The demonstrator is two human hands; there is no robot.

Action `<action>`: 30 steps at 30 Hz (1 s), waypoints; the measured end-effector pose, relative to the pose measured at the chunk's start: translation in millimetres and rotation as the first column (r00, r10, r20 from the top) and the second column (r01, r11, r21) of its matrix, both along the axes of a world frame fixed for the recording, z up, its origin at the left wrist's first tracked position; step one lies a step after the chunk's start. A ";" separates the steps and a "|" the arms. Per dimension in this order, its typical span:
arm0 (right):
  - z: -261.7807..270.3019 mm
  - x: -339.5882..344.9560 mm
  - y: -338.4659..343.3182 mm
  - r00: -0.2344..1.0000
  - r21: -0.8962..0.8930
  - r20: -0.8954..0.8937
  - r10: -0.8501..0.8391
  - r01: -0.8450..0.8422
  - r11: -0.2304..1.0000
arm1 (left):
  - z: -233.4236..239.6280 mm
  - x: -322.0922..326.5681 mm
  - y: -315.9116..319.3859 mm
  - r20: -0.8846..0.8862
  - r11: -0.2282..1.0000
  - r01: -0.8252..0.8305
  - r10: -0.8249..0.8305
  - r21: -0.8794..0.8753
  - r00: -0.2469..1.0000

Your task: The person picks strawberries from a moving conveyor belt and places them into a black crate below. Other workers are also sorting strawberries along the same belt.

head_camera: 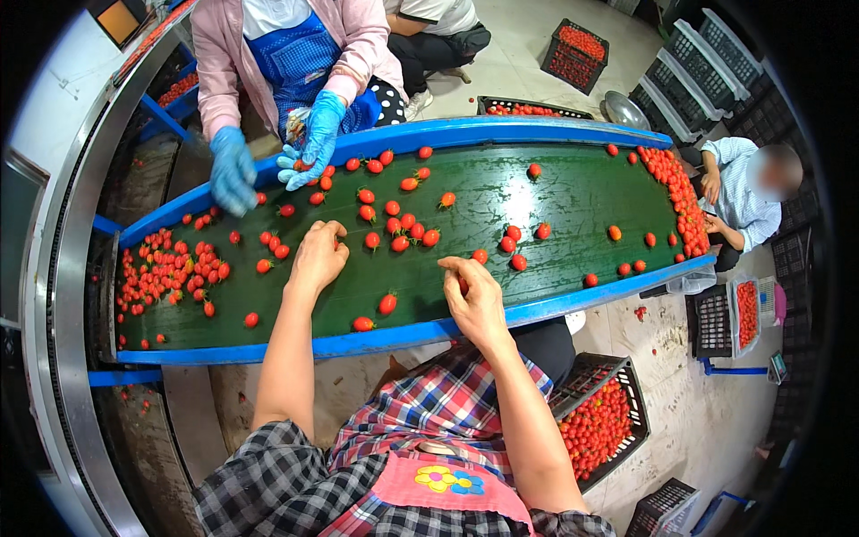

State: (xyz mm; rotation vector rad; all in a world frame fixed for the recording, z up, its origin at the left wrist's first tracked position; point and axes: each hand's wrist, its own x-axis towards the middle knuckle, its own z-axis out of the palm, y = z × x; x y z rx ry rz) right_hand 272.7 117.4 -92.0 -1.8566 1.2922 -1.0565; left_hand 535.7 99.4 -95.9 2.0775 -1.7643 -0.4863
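Small red tomatoes lie scattered over a green conveyor belt with blue side rails. My left hand is over the middle of the belt, its fingers curled around a tomato that shows only slightly between fingertips and thumb. Nearer the front rail, my right hand has its fingers bent over a tomato, mostly hidden by them. Another tomato lies just beyond its knuckles. Between my hands is a loose group of tomatoes. A dense cluster covers the belt's left end, and a packed band its right end.
Across the belt, a co-worker's blue-gloved hands reach over the far rail. Another person sits at the right end. A black crate of tomatoes stands on the floor at my right; more crates are stacked at the back right.
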 end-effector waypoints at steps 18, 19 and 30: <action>5.1 0.7 -4.5 0.995 0.100 0.042 0.090 -0.093 0.991 | 7.5 -95.1 -3.2 -0.854 0.999 0.012 0.023 0.034 0.520; 3.4 1.4 -6.8 0.992 0.022 0.053 0.114 -0.115 0.993 | 4.3 -103.3 -2.2 -0.852 0.997 0.069 -0.071 -0.042 0.518; -8.2 -14.9 -14.0 0.778 0.383 0.615 -0.129 -0.151 0.911 | 40.0 -128.9 27.1 -0.600 0.962 0.190 -0.271 -0.196 0.753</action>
